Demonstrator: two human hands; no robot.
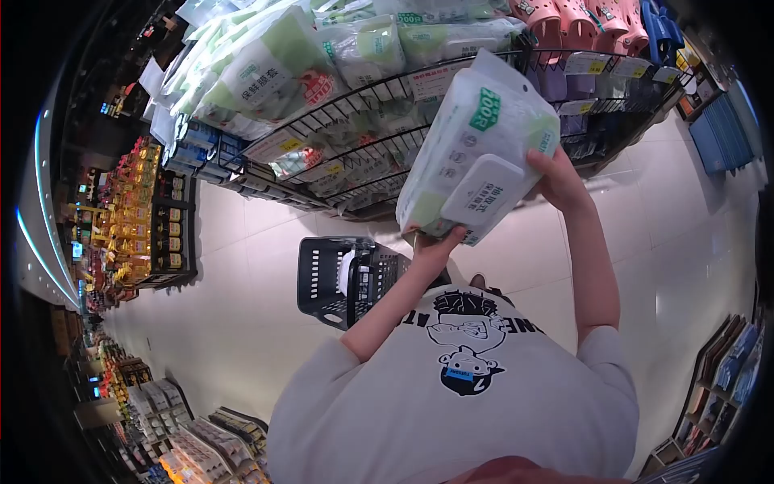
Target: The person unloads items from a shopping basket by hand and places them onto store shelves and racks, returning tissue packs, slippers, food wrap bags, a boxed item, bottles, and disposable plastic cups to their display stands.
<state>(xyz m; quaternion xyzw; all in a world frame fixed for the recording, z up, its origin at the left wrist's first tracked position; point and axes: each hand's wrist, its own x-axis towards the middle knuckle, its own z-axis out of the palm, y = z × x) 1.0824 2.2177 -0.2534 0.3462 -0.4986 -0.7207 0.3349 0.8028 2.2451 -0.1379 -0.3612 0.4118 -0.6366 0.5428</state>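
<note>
The pack (476,145) sits between the hands, left hand (435,246) at its seven o'clock, right hand (560,181) at four. Round the pack, a rack (375,93) stretches from ten to one o'clock, packets (270,68) piled on it, clogs (574,26) at one. A basket (317,278) is between seven and eight, bottles (172,230) at nine beyond the floor (242,323).

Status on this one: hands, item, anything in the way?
Left hand and right hand: both gripping green-and-white pack. Pack tilted, held up. Grey basket on floor, partly behind left arm.
</note>
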